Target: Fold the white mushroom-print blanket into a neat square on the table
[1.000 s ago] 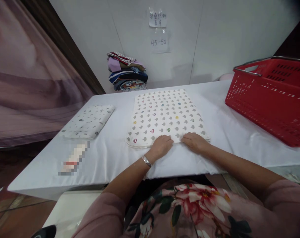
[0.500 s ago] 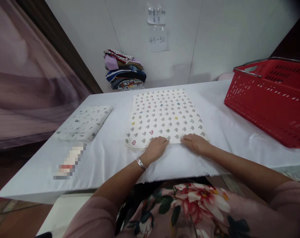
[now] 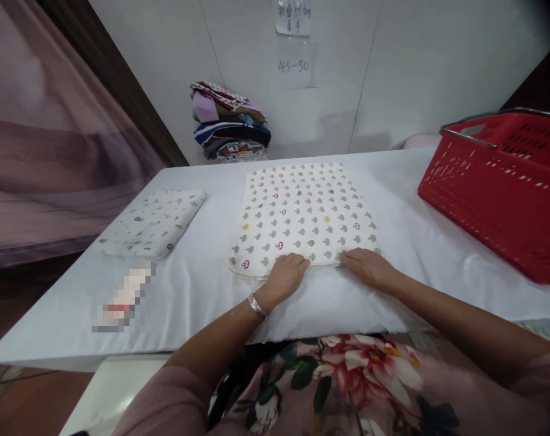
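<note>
Cloth (image 3: 297, 209) lay on the worktop (image 3: 406, 242). My left hand (image 3: 286, 276) and right hand (image 3: 369, 267) touched the cloth's near edge; whether they pinched it, I couldn't tell.

Mushroom-print cloth (image 3: 304, 212): off-white, grey, coloured accents. Basket (image 3: 492, 206): red.

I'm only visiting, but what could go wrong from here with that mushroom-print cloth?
The left hand and right hand both touch the near edge of the mushroom-print cloth. More than one layer shows at its near left corner, so an uneven tug might slide the layers out of line.

The white table cover looks loose and wrinkled beside the cloth; it could bunch or drag if the hands pull.
</note>
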`<action>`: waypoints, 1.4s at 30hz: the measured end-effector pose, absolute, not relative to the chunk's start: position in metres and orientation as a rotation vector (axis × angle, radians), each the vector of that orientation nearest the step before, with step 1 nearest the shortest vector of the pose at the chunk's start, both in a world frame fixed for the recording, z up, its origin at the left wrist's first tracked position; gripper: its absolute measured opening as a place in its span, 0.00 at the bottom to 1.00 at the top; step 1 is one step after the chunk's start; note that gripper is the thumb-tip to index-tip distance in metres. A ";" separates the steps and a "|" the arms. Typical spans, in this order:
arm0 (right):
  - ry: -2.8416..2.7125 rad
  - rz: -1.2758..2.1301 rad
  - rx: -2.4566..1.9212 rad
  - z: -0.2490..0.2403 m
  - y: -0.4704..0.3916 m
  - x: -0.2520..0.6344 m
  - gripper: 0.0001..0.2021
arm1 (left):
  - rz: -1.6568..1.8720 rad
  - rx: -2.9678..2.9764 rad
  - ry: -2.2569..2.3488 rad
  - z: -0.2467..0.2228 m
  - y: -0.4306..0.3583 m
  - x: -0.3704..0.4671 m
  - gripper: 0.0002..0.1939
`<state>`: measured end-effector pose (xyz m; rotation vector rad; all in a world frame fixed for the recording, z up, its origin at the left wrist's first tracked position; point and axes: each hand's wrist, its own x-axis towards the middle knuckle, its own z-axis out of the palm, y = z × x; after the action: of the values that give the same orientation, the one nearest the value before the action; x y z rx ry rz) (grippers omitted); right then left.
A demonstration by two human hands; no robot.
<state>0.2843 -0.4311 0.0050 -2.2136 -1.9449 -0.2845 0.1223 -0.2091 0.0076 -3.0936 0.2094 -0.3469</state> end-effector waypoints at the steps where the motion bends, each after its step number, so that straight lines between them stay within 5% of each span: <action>1: -1.933 -0.283 -2.224 0.006 -0.431 0.286 0.17 | -0.353 -3.094 0.199 0.008 -0.208 0.123 0.09; 20: -1.639 0.075 -2.350 0.030 -0.420 0.323 0.16 | -0.372 -3.089 0.157 0.022 -0.177 0.148 0.19; 26: -1.455 -0.187 -2.400 0.060 -0.405 0.354 0.17 | -0.563 -2.993 0.140 0.056 -0.154 0.188 0.20; 34: -1.922 -0.157 -2.161 0.007 -0.444 0.313 0.16 | -0.471 -3.054 0.482 0.002 -0.173 0.135 0.17; 42: -1.823 -0.367 -2.188 0.019 -0.440 0.312 0.15 | -0.710 -2.997 0.322 0.014 -0.181 0.129 0.17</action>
<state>0.3119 -0.4404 0.0190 -2.1879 -1.8228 -0.3673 0.1295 -0.1809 0.0143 -2.9965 0.3216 -0.7099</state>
